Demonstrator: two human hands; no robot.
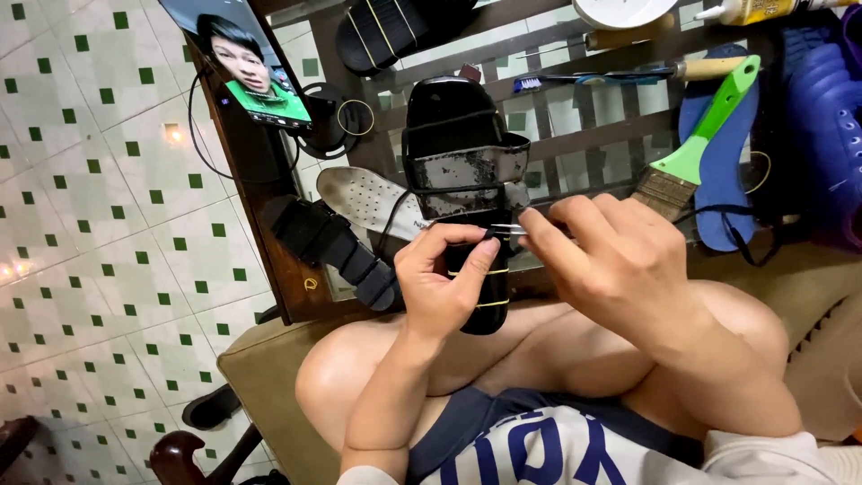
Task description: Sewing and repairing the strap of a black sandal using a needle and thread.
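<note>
Sandal [467,180], black with a worn grey strap across it, stands lengthwise between the two hands, its heel end resting on the person's knees and its toe end lying over the edge of the desk [575,126]. The left hand [440,278] is closed around the lower part of the sole; the thumb and forefinger meet just above it, and they seem to pinch a thin dark thread or strap end. The right hand [620,260] is closed on a thin metal tool [507,230], probably tweezers or a needle, whose tip points to the left grip and almost touches its fingertips.

I judge that the step in hand is fine repair work at the strap: something small is being pulled or guided with the tool near the side of the sole. The next move calls for a steady left grip on the sandal, and a small, exact motion of the tool tip, because the two grips are very close together.

Beyond the left grip lie a white perforated insole [364,198] and a loose black strap piece [337,250]. Beyond the right grip, further off, lies a brush with a green handle [696,148] on a blue sole [718,180]. A phone [247,58] stands well to the left of both.
</note>
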